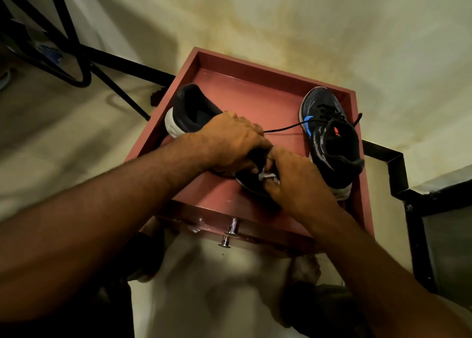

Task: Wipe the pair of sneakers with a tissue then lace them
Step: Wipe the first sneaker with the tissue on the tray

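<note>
Left hand point(231, 139) grips black white-soled sneaker point(186, 110); right hand point(293, 179) pinches crumpled tissue point(267, 176) against it.

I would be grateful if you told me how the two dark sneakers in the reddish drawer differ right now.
The left dark sneaker is held under the left hand while the right hand presses a crumpled white tissue to it; the right dark sneaker lies untouched. The left one's heel points away from the person, the right one's toe does. Blue and orange marks show only on the right. Both have white soles and sit in the reddish drawer.
</note>
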{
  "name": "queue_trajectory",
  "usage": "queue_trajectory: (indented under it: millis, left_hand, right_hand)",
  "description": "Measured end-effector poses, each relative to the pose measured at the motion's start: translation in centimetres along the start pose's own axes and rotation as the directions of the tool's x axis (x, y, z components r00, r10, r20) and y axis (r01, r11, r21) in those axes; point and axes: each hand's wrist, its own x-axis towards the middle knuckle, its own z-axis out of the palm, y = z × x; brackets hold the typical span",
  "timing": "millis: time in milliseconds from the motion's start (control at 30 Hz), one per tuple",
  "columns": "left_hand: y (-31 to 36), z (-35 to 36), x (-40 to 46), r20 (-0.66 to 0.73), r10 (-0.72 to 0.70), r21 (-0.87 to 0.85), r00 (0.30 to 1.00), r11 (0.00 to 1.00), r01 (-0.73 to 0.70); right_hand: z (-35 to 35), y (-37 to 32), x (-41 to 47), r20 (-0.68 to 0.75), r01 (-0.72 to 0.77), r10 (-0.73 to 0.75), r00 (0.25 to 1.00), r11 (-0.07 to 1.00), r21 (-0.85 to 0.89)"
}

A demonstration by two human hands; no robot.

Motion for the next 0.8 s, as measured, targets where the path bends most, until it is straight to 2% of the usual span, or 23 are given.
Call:
queue_trajectory:
  millis: [133,200,233,300,367,400,467,500,600,667,800]
  left_hand:
    - [0.4,0.4,0.3,-0.039,-0.05,0.021,0.998,0.998,0.051]
    - [0.3,0.6,0.3,-0.04,-0.05,0.0,0.998,0.999,0.05]
    - [0.3,0.8,0.2,-0.039,-0.051,-0.007,0.998,0.999,0.051]
    - [0.2,0.7,0.2,-0.041,-0.051,-0.032,0.998,0.998,0.049]
    - [0.1,0.5,0.2,-0.028,-0.051,-0.047,0.998,0.998,0.05]
    - [0.1,0.4,0.3,-0.021,-0.055,-0.052,0.998,0.997,0.054]
    - [0.3,0.3,0.4,-0.011,-0.063,-0.045,0.998,0.997,0.063]
    - [0.4,0.3,0.5,-0.012,-0.065,-0.036,0.998,0.997,0.065]
    - [0.5,0.3,0.3,-0.035,-0.075,-0.037,0.997,0.997,0.074]
    - [0.5,0.4,0.3,-0.042,-0.07,-0.019,0.997,0.997,0.07]
    - [0.5,0.4,0.2,-0.029,-0.067,-0.045,0.997,0.997,0.065]
  right_hand:
    - [-1.7,-0.8,0.6,0.188,-0.022,0.055,0.981,0.984,-0.175]
    - [-3.0,-0.3,0.3,0.248,-0.077,0.111,0.962,0.987,-0.144]
    - [-3.5,0.1,0.1,0.222,-0.125,0.138,0.965,0.989,-0.073]
    - [-4.2,1.0,-0.1,0.014,-0.171,0.171,0.985,0.982,0.08]
    - [-4.3,1.8,0.1,-0.178,-0.11,0.134,0.975,0.984,0.137]
    - [-4.1,1.8,0.1,-0.183,-0.087,0.116,0.976,0.983,0.162]
    - [-2.7,1.4,0.0,-0.062,-0.068,0.082,0.995,0.98,0.189]
    - [-1.8,1.1,-0.1,0.0,-0.049,0.05,0.999,0.988,0.149]
    - [-0.4,0.4,-0.4,0.069,0.008,-0.014,0.998,0.997,0.08]
    - [-1.3,0.6,-0.2,0.13,-0.04,0.029,0.991,0.996,0.082]
    - [-2.8,1.5,-0.4,0.187,-0.137,0.144,0.972,0.989,-0.052]
